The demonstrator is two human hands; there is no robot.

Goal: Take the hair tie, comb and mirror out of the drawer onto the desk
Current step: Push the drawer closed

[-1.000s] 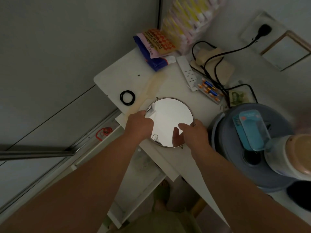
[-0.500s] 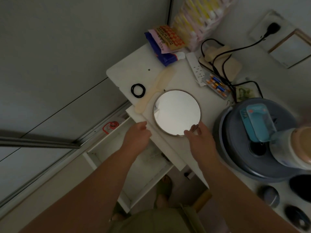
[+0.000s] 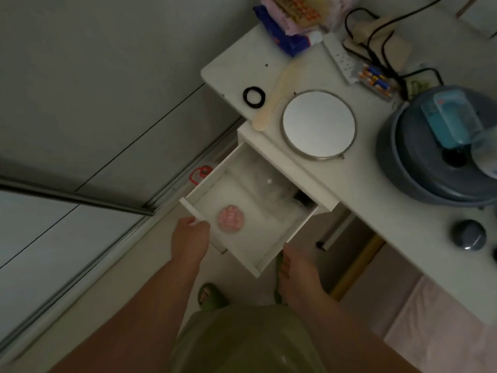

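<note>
Mirror (image 3: 318, 124), comb (image 3: 274, 99), hair tie (image 3: 254, 96) on desk (image 3: 376, 200); no legible writing

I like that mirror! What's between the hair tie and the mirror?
The comb lies between the hair tie and the mirror, seen in the head view.

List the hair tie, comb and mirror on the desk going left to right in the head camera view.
hair tie → comb → mirror
</note>
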